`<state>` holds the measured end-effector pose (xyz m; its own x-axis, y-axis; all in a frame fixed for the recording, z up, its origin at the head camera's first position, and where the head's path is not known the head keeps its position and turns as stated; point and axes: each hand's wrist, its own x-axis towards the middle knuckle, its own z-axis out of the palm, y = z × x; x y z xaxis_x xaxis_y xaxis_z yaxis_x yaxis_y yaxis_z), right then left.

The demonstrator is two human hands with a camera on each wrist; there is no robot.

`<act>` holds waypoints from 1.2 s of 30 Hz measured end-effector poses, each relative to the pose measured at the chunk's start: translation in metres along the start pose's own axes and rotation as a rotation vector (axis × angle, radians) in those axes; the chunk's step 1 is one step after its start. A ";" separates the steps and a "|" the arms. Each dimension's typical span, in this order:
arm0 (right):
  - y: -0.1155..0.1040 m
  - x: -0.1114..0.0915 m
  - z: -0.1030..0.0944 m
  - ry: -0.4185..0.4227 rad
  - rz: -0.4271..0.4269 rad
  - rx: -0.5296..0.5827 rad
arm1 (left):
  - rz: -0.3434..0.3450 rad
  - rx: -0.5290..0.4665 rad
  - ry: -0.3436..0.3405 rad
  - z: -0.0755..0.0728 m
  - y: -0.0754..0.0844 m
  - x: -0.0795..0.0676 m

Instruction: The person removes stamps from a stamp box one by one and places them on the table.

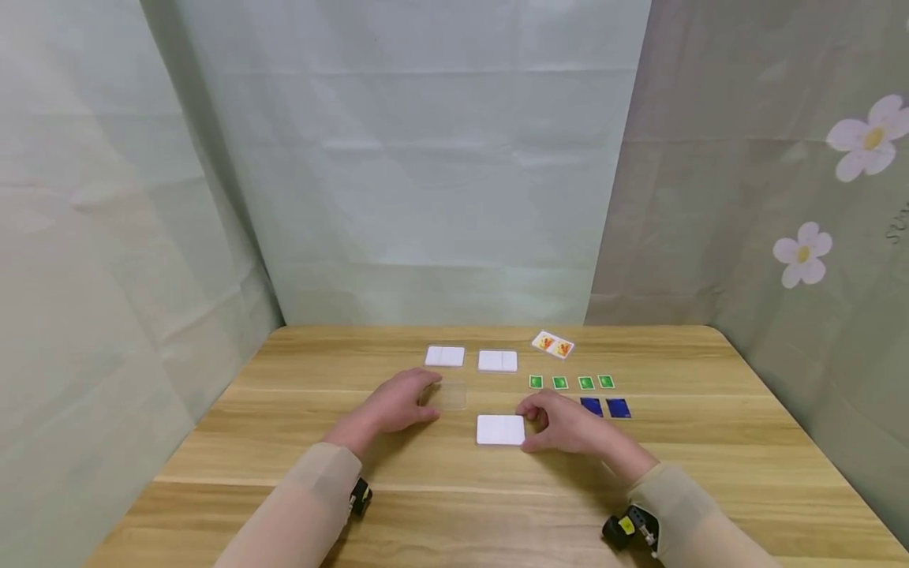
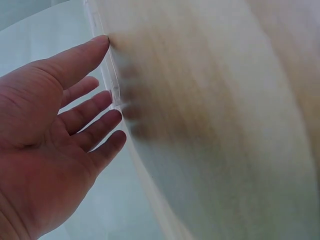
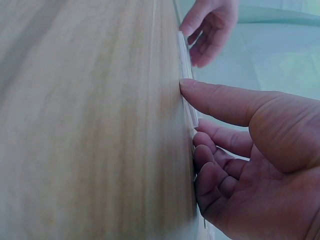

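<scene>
My left hand [image 1: 403,401] rests at the left side of a clear, flat plastic piece [image 1: 451,396] on the table, its thumb at the near corner and fingers at the far one. In the left wrist view these fingers [image 2: 95,107] are slightly bent and spread, their tips right at the clear edge. A white rectangular card [image 1: 500,430] lies to the right and nearer. My right hand [image 1: 564,422] pinches the card's right end between thumb and forefinger, other fingers curled in. The right wrist view shows the thumb [image 3: 220,97] against the white card's edge [image 3: 186,60].
Two more white cards [image 1: 445,356] lie further back. Behind the right hand are several small green squares [image 1: 560,383], two dark blue squares [image 1: 619,408] and a tilted card with orange pictures [image 1: 553,344]. Fabric sheets [image 1: 426,197] hang around the wooden table [image 1: 426,521].
</scene>
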<state>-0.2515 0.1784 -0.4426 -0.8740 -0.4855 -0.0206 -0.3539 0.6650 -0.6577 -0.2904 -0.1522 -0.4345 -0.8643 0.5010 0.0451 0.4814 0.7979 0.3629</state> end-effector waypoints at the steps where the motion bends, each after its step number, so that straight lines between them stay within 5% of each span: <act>1: 0.000 0.000 0.000 0.000 0.002 0.002 | 0.000 0.001 0.001 0.000 0.000 0.000; 25: 0.000 -0.001 0.002 0.000 0.003 0.005 | 0.017 0.062 0.006 0.002 0.005 0.003; 36: 0.000 0.000 0.001 0.001 -0.011 0.000 | 0.107 0.004 0.005 0.003 0.036 0.006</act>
<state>-0.2508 0.1779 -0.4430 -0.8703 -0.4923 -0.0123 -0.3636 0.6593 -0.6581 -0.2777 -0.1199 -0.4237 -0.8087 0.5817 0.0876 0.5713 0.7413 0.3521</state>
